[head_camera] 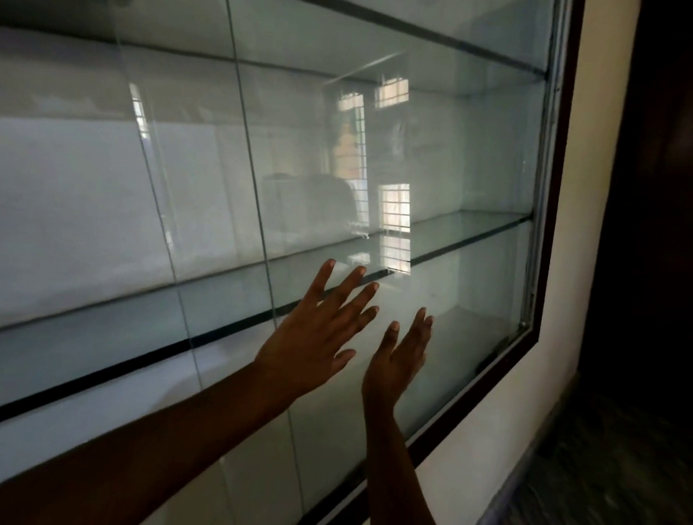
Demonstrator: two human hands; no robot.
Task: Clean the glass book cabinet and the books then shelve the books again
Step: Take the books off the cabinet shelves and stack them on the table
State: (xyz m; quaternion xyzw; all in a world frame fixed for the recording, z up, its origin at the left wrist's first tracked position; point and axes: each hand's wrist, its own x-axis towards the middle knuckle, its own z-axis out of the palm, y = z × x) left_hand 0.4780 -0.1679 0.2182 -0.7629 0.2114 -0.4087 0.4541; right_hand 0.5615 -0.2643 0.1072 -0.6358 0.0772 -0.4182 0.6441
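Looks like a door-slide. The left hand [315, 338] lies flat on the cabinet [554, 195] glass door [446, 166], fingers [349, 281] spread for grip. The right hand [397, 360] is beside it, fingers straight and together. Shelves [462, 229] look bare, no books visible.

Glass pane [446, 154] blocks reach to shelves [462, 225].
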